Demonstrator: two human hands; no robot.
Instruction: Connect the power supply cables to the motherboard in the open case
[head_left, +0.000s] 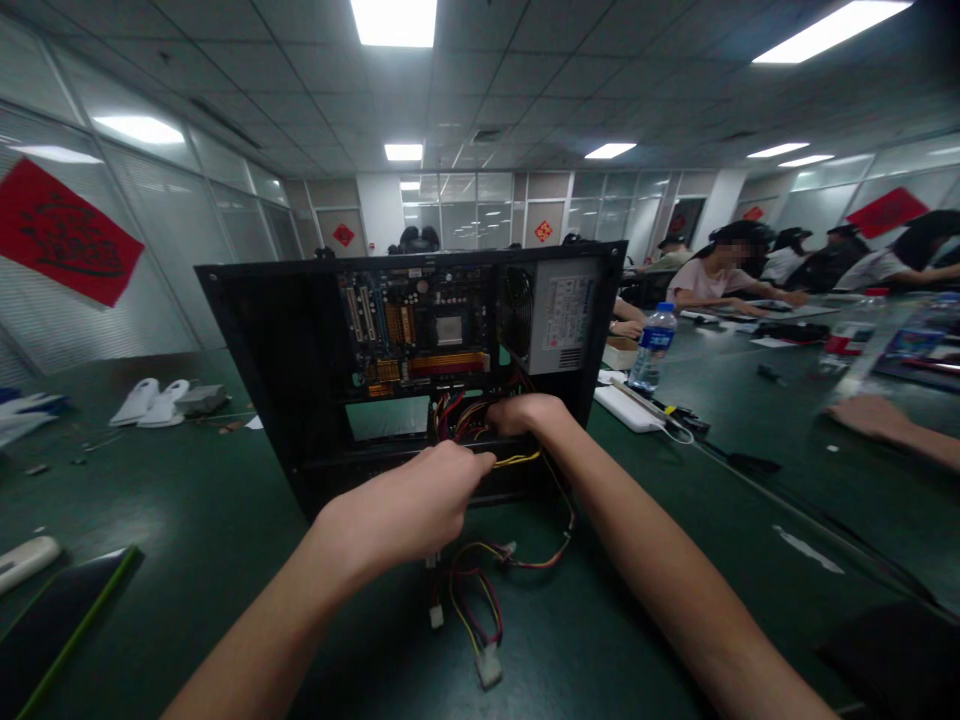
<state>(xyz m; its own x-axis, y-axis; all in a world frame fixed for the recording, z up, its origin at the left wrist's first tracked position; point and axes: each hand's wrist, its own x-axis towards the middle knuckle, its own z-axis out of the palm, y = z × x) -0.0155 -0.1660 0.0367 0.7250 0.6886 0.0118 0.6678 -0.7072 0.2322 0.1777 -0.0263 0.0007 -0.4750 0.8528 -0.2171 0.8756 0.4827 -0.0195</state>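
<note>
A black computer case (pixel 300 430) stands open on the table, its motherboard (pixel 420 325) and silver power supply (pixel 559 315) facing me. In front of its lower edge, my left hand (pixel 420 492) is closed, with yellow power cable (pixel 517 460) running from its fingertips. My right hand (pixel 529 412) reaches inside below the power supply, its fingers curled beside a bundle of cables (pixel 461 412). What those fingertips hold is hidden. Loose power connectors (pixel 489 665) on coloured wires lie on the table under my hands.
The green table (pixel 187 590) carries a water bottle (pixel 654 345) and a white power strip (pixel 628 408) at right. A green-edged dark panel (pixel 67 625) lies at left, white gloves (pixel 154 402) behind it. Another person's hand (pixel 870 418) rests at right; several people sit beyond.
</note>
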